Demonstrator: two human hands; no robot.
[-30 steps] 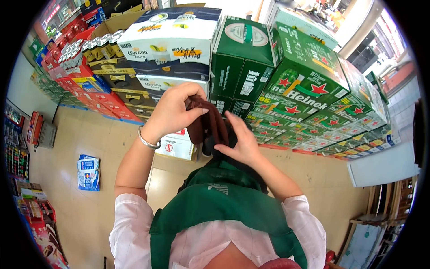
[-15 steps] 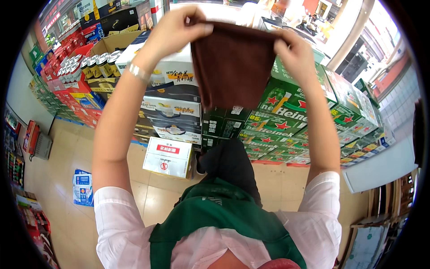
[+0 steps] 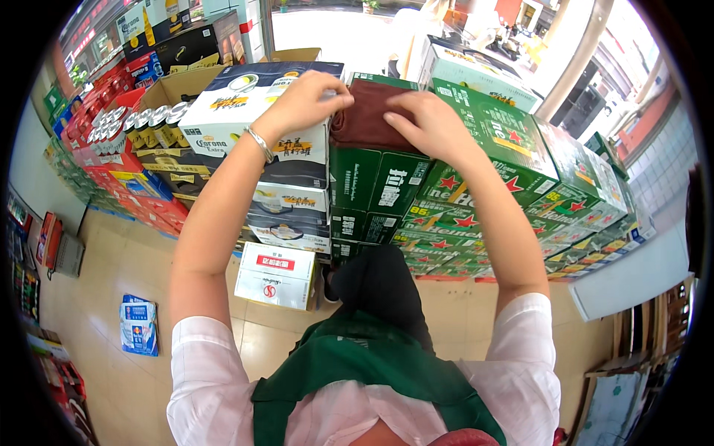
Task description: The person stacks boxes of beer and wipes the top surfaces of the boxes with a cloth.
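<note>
While your brown cloth [image 3: 370, 111] lies atop the green beer carton [image 3: 377, 182], laying-down looks done; its left edge isn't flat yet. Your left hand [image 3: 316, 99] half-curls there, grip unclear; right hand [image 3: 425, 123], thumb spread, is at the right side, pinching nothing visible.

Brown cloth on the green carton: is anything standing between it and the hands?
Nothing visible does. The brown cloth lies on the green carton, the left hand at its left edge and the right hand over its right part; actual contact is hard to tell.
</note>
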